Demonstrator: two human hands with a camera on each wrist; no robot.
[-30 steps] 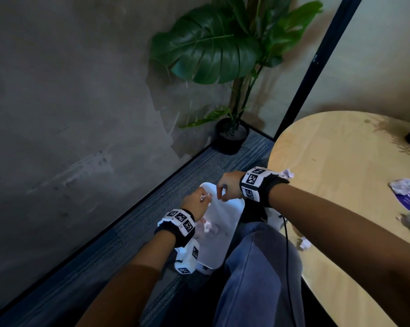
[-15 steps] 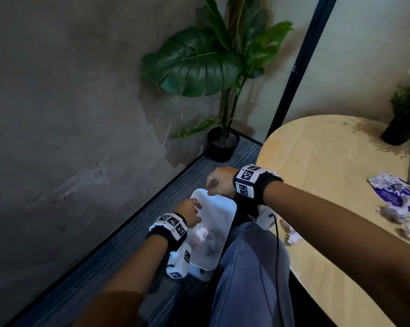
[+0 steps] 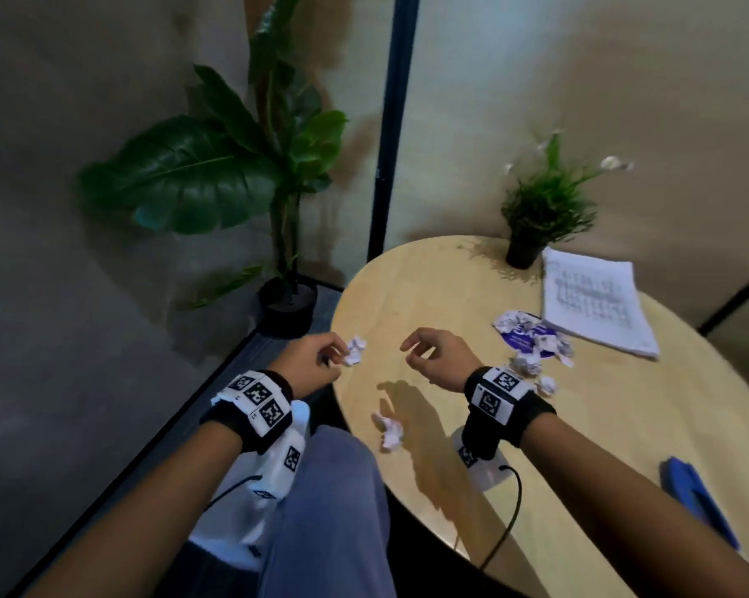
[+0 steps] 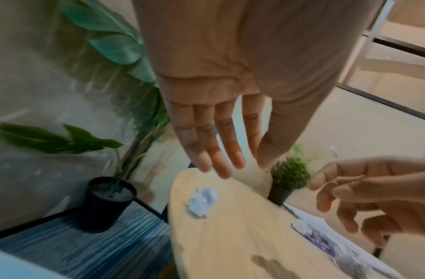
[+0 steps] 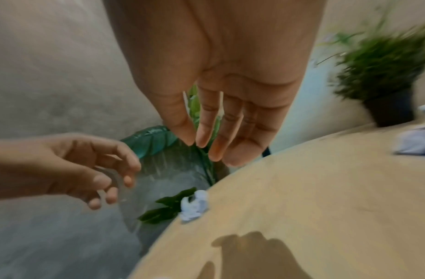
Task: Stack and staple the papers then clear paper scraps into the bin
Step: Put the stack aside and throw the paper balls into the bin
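Both hands have come up from the bin by the knee and now hover over the left side of the table (image 3: 450,287). The left hand (image 3: 308,360) is above the table's left edge, with its fingers loose and a little spread, holding nothing. The right hand (image 3: 439,358) is beside it, further in over the table, with fingers loosely bent and also holding nothing.

One scrap (image 3: 354,350) lies at the left edge, just in front of the left hand. A second scrap (image 3: 389,431) lies near the front edge, below the two hands. More scraps (image 3: 532,345) lie in a bunch past the right wrist, next to the papers (image 3: 592,306) at the far right side.

The white bin (image 3: 217,528) is on the floor by the left knee, mostly hidden by the left arm.

A blue stapler (image 3: 698,498) lies near the right edge. A small plant (image 3: 541,209) stands at the back edge, touching the papers' corner. A big plant (image 3: 217,174) stands on the floor.
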